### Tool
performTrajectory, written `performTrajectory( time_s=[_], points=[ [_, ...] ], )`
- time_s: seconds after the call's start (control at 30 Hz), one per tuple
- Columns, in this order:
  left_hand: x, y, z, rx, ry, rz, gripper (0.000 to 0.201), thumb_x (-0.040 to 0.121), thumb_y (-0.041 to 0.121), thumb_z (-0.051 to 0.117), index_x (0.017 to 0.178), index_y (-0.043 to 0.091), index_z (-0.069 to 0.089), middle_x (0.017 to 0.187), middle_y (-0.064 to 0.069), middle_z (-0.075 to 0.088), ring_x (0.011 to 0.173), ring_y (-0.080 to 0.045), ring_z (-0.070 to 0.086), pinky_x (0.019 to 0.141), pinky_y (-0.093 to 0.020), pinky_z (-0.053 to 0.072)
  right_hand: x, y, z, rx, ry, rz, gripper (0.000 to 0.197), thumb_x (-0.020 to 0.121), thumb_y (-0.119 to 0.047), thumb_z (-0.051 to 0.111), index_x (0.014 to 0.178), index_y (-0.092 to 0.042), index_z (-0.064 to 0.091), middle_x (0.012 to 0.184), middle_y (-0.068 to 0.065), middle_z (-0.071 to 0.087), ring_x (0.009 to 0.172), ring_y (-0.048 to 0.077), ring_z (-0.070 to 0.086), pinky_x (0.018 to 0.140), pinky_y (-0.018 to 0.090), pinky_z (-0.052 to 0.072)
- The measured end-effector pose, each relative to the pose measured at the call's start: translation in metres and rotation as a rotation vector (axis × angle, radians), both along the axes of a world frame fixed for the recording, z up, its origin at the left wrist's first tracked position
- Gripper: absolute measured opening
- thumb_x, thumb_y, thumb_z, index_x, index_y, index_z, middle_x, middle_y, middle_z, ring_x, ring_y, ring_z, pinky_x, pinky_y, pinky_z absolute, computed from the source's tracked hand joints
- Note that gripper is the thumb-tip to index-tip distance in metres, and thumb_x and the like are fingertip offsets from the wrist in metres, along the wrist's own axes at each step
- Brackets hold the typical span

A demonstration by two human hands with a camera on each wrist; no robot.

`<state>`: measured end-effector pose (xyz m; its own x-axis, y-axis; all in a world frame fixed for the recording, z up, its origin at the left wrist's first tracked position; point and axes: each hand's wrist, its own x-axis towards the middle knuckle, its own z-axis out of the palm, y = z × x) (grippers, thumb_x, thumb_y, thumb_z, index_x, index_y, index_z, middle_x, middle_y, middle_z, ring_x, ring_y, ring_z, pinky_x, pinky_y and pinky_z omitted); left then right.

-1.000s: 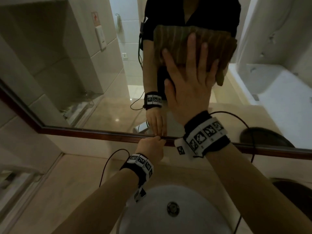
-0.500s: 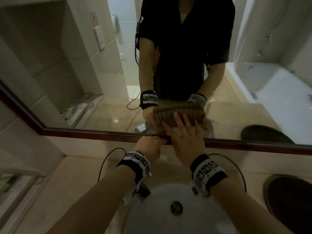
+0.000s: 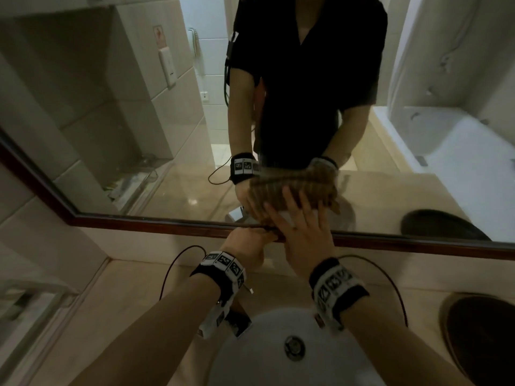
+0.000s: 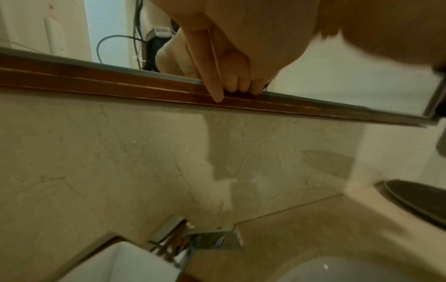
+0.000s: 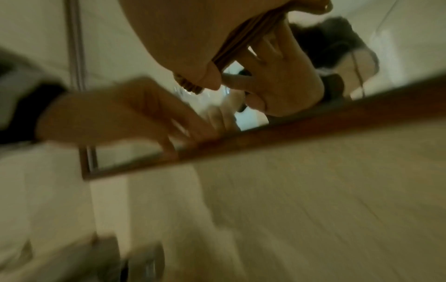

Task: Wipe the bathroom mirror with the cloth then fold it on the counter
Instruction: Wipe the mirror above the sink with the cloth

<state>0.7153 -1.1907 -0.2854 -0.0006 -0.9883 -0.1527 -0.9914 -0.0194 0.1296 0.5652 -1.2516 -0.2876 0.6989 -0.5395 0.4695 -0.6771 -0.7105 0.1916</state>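
A brown striped cloth lies flat against the mirror, just above its brown wooden frame. My right hand presses on the cloth with straight, spread fingers and covers its lower part. The right wrist view, which is blurred, shows the cloth bunched behind the thumb. My left hand is braced on the frame beside the cloth's lower corner. In the left wrist view the left hand has its index finger straight on the wood and its other fingertips bent onto the ledge, holding nothing.
A beige stone counter runs under the mirror, with a white basin directly below my arms. A chrome faucet stands behind the basin. A dark round dish sits on the counter at right. Cables hang from both wristbands.
My right hand has dragged the cloth down the mirror from chest height to just above the frame. The left hand has stayed on the frame.
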Motion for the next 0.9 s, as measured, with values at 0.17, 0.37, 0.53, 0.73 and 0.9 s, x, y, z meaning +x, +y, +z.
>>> performTrajectory(
  time_s=[0.17, 0.37, 0.53, 0.73, 0.9],
  points=[
    [0.008, 0.012, -0.001, 0.066, -0.107, -0.113, 0.068, 0.089, 0.010, 0.047, 0.149, 0.034, 0.027, 0.157, 0.011, 0.025, 0.138, -0.019, 0.035, 0.101, -0.039, 0.043, -0.009, 0.004, -0.024, 0.042, 0.108, -0.017, 0.104, 0.054, -0.015, 0.075, 0.147, -0.033, 0.034, 0.159, 0.005, 0.013, 0.143, 0.032, 0.018, 0.116, 0.055, 0.000],
    [0.010, 0.012, 0.012, 0.167, -0.116, -0.066, 0.046, 0.094, 0.013, 0.045, 0.139, 0.019, 0.047, 0.153, 0.002, 0.035, 0.139, -0.021, 0.035, 0.107, -0.040, 0.038, 0.049, -0.006, 0.143, -0.174, -0.244, 0.101, 0.063, 0.088, -0.040, 0.038, 0.150, -0.037, 0.024, 0.160, 0.011, 0.014, 0.146, 0.034, 0.011, 0.115, 0.053, -0.002],
    [-0.002, 0.015, 0.024, 0.072, -0.102, -0.042, 0.014, 0.090, 0.013, 0.044, 0.097, 0.013, 0.057, 0.111, -0.010, 0.063, 0.097, -0.031, 0.058, 0.082, -0.041, 0.052, 0.071, -0.007, 0.198, -0.283, -0.484, 0.037, 0.060, 0.090, -0.028, 0.039, 0.149, -0.036, 0.029, 0.158, 0.013, 0.020, 0.146, 0.037, 0.014, 0.116, 0.057, 0.005],
    [0.016, 0.023, 0.005, 0.026, -0.050, -0.067, 0.024, 0.082, 0.012, 0.051, 0.103, 0.014, 0.062, 0.115, -0.004, 0.061, 0.107, -0.028, 0.058, 0.090, -0.039, 0.050, 0.041, 0.010, 0.021, -0.036, -0.042, 0.081, 0.073, 0.088, -0.041, 0.050, 0.152, -0.033, 0.015, 0.161, 0.005, -0.011, 0.147, 0.033, 0.004, 0.116, 0.056, -0.002],
    [0.029, 0.036, -0.005, -0.036, -0.167, -0.205, 0.038, 0.086, 0.016, 0.054, 0.123, 0.017, 0.060, 0.154, -0.002, 0.034, 0.141, -0.024, 0.032, 0.115, -0.036, 0.020, 0.014, 0.011, -0.043, 0.090, 0.131, 0.029, 0.062, 0.084, -0.040, 0.046, 0.145, -0.034, 0.037, 0.161, -0.002, -0.001, 0.140, 0.026, 0.023, 0.112, 0.054, 0.012]
  ],
)
